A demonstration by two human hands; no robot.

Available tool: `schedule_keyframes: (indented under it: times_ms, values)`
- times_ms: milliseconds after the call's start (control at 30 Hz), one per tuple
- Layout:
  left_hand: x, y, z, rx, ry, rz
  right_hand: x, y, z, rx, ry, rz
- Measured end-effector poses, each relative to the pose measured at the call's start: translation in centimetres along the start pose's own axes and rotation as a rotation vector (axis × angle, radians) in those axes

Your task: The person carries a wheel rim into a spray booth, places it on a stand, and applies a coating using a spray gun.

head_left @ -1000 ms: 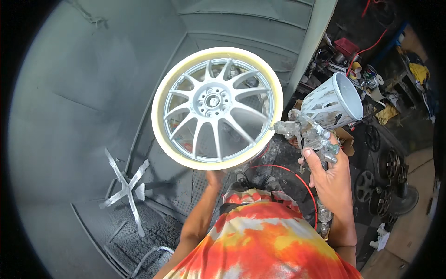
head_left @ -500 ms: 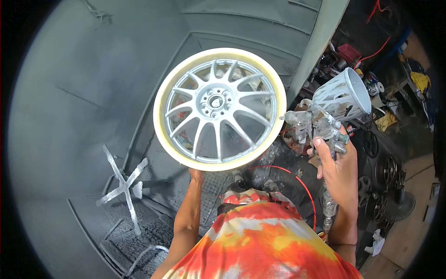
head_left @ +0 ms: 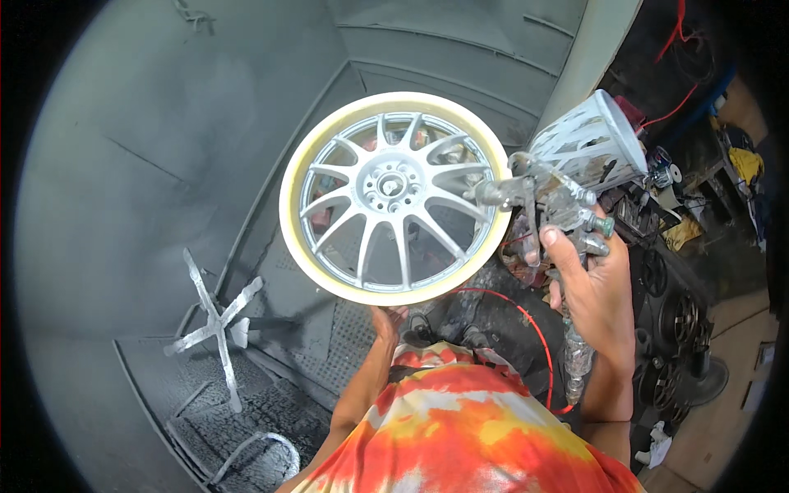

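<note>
A multi-spoke car wheel rim [head_left: 393,283], with grey-white spokes and a pale yellow outer lip, is held up in front of me. My left hand [head_left: 389,319] grips it from below at its near edge, the fingers partly hidden behind the lip. A paint-spattered spray gun [head_left: 551,197] is in my right hand [head_left: 588,279], with the fingers wrapped round its handle and the thumb at the back. Its nozzle points left and overlaps the wheel's right edge in the picture. A large whitish cup [head_left: 588,144] sits on the gun, and a red hose [head_left: 534,329] joins its lower end.
Grey-coated booth walls [head_left: 164,148] rise on the left and ahead. A paint-covered cross-shaped stand [head_left: 218,320] stands at the lower left. On the right are several dark wheels [head_left: 682,316] and a cluttered shelf with a yellow cloth [head_left: 745,167]. The red hose trails across the floor.
The spray gun has moved left, its nozzle now overlapping the wheel's right edge. My left hand has shifted right under the lip, and the wheel has turned and moved slightly right.
</note>
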State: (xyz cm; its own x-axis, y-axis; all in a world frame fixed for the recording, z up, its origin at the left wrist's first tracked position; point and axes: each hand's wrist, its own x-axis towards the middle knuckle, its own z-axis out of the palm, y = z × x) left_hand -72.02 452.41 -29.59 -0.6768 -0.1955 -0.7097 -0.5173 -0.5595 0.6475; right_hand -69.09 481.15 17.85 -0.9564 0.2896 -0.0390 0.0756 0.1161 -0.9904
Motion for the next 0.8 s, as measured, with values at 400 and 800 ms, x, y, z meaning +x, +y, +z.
schedule_keyframes:
  times_ms: [400, 800]
  values:
    - [4.7, 2.9, -2.9, 0.056, -0.007, 0.184, -0.2, 1.5, -1.2, -0.304, 0.223, -0.075]
    - [-1.2, -2.0, 1.4, -0.112, -0.067, -0.029, 1.0, 3.2, -1.0, -0.301, 0.209, 0.007]
